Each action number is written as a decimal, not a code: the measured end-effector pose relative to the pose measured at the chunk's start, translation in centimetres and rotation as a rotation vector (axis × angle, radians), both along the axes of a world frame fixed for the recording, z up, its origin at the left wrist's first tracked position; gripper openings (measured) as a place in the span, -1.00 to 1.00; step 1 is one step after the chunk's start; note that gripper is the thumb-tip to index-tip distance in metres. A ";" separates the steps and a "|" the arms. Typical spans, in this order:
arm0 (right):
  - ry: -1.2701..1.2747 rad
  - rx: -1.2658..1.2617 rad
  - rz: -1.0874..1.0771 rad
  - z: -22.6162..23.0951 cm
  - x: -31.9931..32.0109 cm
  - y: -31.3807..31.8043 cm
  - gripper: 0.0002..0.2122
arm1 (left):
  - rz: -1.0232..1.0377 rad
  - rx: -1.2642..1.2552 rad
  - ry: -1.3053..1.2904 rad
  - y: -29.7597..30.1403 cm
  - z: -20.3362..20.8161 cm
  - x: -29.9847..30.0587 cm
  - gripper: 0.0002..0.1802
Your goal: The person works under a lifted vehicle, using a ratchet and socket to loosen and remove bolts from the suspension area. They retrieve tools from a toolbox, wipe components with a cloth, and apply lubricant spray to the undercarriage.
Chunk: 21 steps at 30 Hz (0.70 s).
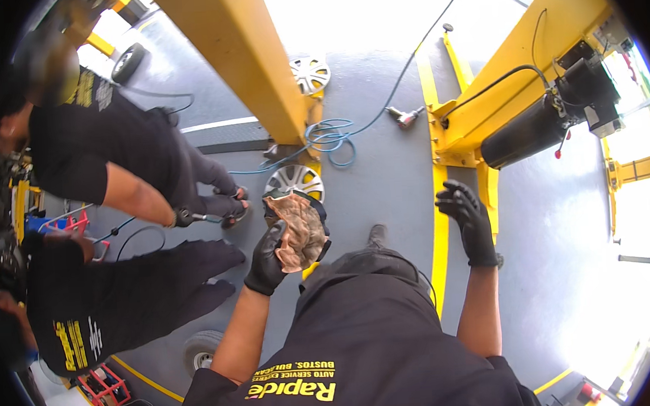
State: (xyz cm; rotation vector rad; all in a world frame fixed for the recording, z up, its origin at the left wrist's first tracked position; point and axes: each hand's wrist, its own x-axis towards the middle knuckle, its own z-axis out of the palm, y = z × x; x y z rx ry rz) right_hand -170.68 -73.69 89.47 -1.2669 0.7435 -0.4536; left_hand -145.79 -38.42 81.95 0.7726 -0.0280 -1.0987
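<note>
My left hand (267,260), in a black glove, is closed on a crumpled brown and pinkish rag (302,233) in front of my body. Dark material shows around the rag's edges; what it is I cannot make out. Just beyond the rag, a silver spoked wheel cover (294,178) lies on the floor, partly covered by it. My right hand (465,220), also black-gloved, is raised at the right with its fingers apart and nothing in it.
Yellow lift posts (235,48) rise ahead, the right one carrying a black cylinder (526,137). A coiled blue hose (328,134) and a power tool (406,116) lie on the floor. Two people in black stand at left, one holding a hose-fed tool (192,215). A wheel (201,350) lies behind.
</note>
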 end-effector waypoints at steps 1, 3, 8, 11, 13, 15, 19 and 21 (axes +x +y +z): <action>-0.037 -0.036 0.017 0.7 0.8 -2.8 -0.67 | 0.000 0.013 -0.005 -1.8 -0.2 0.3 -0.55; -0.054 -0.069 0.007 1.8 2.7 -8.3 -0.67 | 0.019 0.030 0.081 -4.8 -0.7 0.7 -0.56; -0.104 -0.096 0.013 0.3 9.8 -21.5 -0.73 | -0.030 0.388 -0.900 -9.8 -2.9 4.2 -0.57; 0.076 -0.157 0.054 -3.3 14.8 -27.4 -0.75 | 0.000 0.178 -0.356 -13.5 -4.1 8.3 -0.56; 0.083 -0.066 0.026 -6.4 18.8 -30.4 -0.76 | 0.053 -0.247 0.345 -16.3 -4.6 11.7 -0.55; -0.032 -0.154 0.097 -9.1 22.5 -33.6 -0.83 | 0.129 -0.206 0.530 -19.3 -4.8 15.7 -0.56; -0.035 -0.446 0.039 -11.3 29.1 -43.1 -0.95 | 0.254 0.310 -0.051 -26.9 -4.4 23.0 -0.63; -0.035 -0.938 0.085 -10.4 32.5 -48.0 -0.87 | -0.059 -0.686 0.615 -30.4 -3.3 27.2 -0.63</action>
